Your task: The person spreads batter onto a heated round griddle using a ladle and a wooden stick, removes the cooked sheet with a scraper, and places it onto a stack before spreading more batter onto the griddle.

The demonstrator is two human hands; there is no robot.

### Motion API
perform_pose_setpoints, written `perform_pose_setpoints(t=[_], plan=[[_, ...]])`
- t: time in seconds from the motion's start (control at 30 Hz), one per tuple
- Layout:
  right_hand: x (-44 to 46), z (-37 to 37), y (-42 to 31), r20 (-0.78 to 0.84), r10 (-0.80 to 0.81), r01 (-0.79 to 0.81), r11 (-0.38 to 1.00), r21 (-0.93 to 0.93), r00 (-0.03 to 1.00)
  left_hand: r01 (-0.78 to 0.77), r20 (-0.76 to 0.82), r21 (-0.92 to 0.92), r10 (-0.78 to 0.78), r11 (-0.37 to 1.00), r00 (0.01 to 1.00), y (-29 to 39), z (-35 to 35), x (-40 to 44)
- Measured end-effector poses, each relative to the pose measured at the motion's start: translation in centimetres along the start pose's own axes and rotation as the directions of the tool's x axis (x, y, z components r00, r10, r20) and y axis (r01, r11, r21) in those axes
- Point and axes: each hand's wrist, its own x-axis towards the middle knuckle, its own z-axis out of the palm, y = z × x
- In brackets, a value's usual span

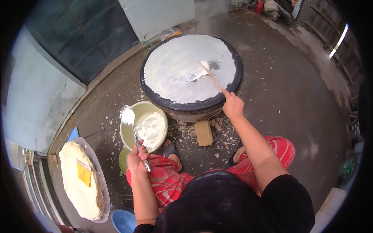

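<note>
My right hand (233,105) is closed around the thin handle of a wooden batter spreader (214,79). The spreader's white-coated end touches a wide sheet of white batter (175,62) on a big round black griddle (161,98). A dark patch of griddle shows through the batter beside that end. In my left hand (138,158) is a metal ladle (136,136), its bowl coated with white batter. The ladle is over the left edge of a pale green basin (165,132) holding more white batter.
A brick (203,133) lies before the griddle among scattered white flakes. At my left, a tall stack of pale thin flatbreads (72,176) bears a yellow packet (84,173). A blue basin (123,220) sits nearby. A dark door (81,35) stands behind, left.
</note>
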Motion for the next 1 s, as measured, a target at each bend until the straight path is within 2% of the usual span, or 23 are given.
perform_pose_setpoints(t=[0.03,0.1,0.13,0.2,0.27,0.3,0.33,0.4,0.43,0.5,0.53,0.6,0.63,0.67,0.73,0.8,0.87,0.9,0.97,1.0], plan=[[-0.3,-0.3,-0.3,-0.003,0.004,-0.004,1.0,-0.003,1.0,-0.014,-0.004,0.008,0.014,1.0,1.0,0.0,0.0,0.1],[-1.8,-0.4,-2.0,-0.013,0.055,-0.051,0.975,0.215,0.998,-0.017,-0.001,0.007,0.017,1.0,1.0,0.1,-0.2,0.3],[-2.7,1.0,-1.9,-0.067,-0.093,0.107,0.96,0.258,0.993,-0.024,-0.002,0.002,0.024,1.0,1.0,0.0,-0.2,0.4],[-3.5,0.6,-2.2,0.004,-0.223,0.22,0.968,0.124,0.975,-0.017,0.003,-0.004,0.017,1.0,1.0,-0.2,0.0,0.4],[-1.8,1.4,0.1,-0.006,-0.12,0.12,0.99,-0.074,0.993,-0.011,0.007,-0.004,0.011,1.0,1.0,-0.1,0.2,0.3],[-0.9,1.4,1.5,-0.044,-0.088,0.083,0.991,-0.103,0.995,-0.006,0.002,0.002,0.006,1.0,1.0,-0.1,0.1,0.3],[-0.1,1.3,2.8,-0.017,-0.064,0.06,0.984,-0.169,0.998,0.001,-0.001,0.007,-0.001,1.0,1.0,-0.2,0.2,0.4],[0.6,-0.3,3.5,0.057,0.057,-0.049,0.989,-0.141,0.997,0.003,-0.002,0.011,-0.003,1.0,1.0,-0.2,0.1,0.6],[0.3,-0.9,3.3,0.054,0.062,-0.054,0.988,-0.145,0.997,-0.002,-0.014,0.014,0.002,1.0,1.0,-0.2,0.1,0.6],[-0.8,-2.0,2.0,0.121,0.256,-0.262,0.964,0.038,0.959,-0.006,-0.015,0.013,0.006,1.0,1.0,-0.2,0.5,0.5],[-1.3,-1.4,2.4,0.121,0.257,-0.264,0.964,0.037,0.959,-0.011,-0.019,0.01,0.012,1.0,1.0,-0.3,0.6,0.4],[-1.6,1.2,4.1,0.098,0.181,-0.206,0.866,0.456,0.979,-0.001,0.0,-0.002,0.001,1.0,1.0,-0.3,0.5,0.6],[-1.0,2.4,5.4,-0.101,0.125,-0.075,0.914,0.398,0.987,0.01,0.014,-0.011,-0.009,1.0,1.0,-0.3,0.4,0.6],[0.1,2.7,6.6,-0.004,0.208,-0.18,0.859,0.479,0.978,0.011,0.011,-0.005,-0.011,1.0,1.0,-0.3,0.3,0.6],[2.7,1.1,8.4,0.299,0.387,-0.487,0.743,0.459,0.872,0.027,-0.006,-0.017,-0.027,0.999,1.0,-0.3,0.5,0.7],[3.5,1.9,9.6,0.339,0.372,-0.498,0.73,0.469,0.864,0.028,0.004,-0.009,-0.028,1.0,1.0,-0.3,0.3,0.9],[3.0,2.7,10.1,0.292,0.17,-0.297,0.828,0.476,0.941,0.028,0.01,-0.003,-0.027,1.0,1.0,-0.3,0.3,0.8],[2.6,1.3,9.8,0.292,0.17,-0.297,0.828,0.475,0.941,0.025,0.013,0.001,-0.025,1.0,1.0,-0.4,0.5,0.7],[1.9,-1.8,9.8,0.571,0.096,-0.483,0.657,0.579,0.815,0.022,0.018,0.002,-0.022,1.0,1.0,-0.5,0.6,0.7],[1.7,-1.5,10.3,0.569,0.095,-0.48,0.659,0.579,0.817,0.017,0.033,0.04,-0.019,0.999,0.999,-0.5,0.6,0.8]])
